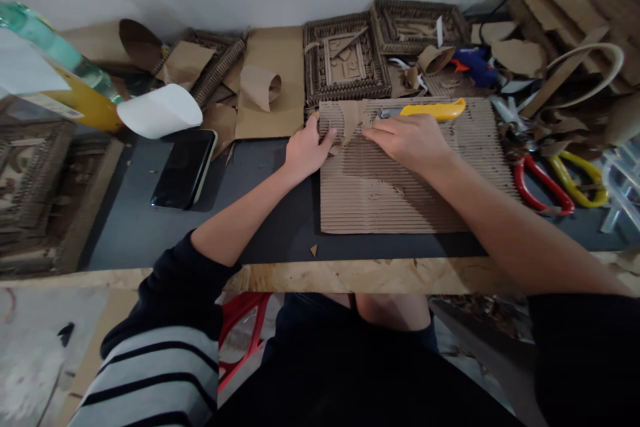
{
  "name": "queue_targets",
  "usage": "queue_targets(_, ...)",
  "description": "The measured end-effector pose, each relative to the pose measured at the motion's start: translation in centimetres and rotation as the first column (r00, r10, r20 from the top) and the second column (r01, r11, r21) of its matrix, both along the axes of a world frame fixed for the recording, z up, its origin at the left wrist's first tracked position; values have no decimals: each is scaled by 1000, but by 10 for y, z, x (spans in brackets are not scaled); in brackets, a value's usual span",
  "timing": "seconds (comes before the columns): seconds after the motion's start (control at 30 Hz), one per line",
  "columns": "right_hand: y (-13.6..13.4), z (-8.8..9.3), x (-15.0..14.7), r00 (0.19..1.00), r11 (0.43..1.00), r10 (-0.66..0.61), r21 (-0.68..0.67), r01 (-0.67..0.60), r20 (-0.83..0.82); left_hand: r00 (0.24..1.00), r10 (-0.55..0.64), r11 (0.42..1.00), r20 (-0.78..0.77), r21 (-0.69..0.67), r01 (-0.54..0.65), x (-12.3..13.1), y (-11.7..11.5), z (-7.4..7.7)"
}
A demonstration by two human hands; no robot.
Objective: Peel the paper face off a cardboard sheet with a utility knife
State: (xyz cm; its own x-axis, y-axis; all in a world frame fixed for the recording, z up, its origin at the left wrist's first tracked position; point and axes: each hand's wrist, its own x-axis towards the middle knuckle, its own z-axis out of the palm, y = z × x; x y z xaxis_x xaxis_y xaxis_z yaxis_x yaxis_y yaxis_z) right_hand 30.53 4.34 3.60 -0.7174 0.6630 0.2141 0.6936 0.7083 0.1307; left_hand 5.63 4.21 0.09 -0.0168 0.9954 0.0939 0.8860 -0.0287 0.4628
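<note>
A sheet of corrugated cardboard [370, 207] lies in front of me, its ridges mostly bare. Torn brown paper [353, 117] still clings near its upper left part. My left hand [309, 150] grips the sheet's left edge, the thumb resting on top beside the torn paper. With fingers pinched together, my right hand [407, 139] is at the right edge of that paper. Just beyond the right hand's knuckles, a yellow utility knife [435, 109] lies on the sheet, its metal end pointing left. The right hand hides part of the ridges.
A phone [184, 169] and a white paper roll [161, 111] are to the left. Cardboard frames [346, 60] line the wall. At the right are red-handled pliers [543, 190], yellow-handled pliers [580, 180] and a blue glue gun [475, 67]. The wooden table edge [320, 275] runs along the front.
</note>
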Motion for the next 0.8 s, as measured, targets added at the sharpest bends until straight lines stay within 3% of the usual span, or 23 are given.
queue_targets(0.37,1,2,-6,1000,998,-2,-65,1,-4,999,-4,1000,-31,-28,3,3,-1,4)
queue_targets(0.63,5,-10,-8,997,998,-50,21,51,-61,997,-30,999,-75,-35,28,3,-4,9)
queue_targets(0.8,8,-11,1,992,1000,-7,27,11,-122,996,-27,997,-79,-70,22,4,-5,14)
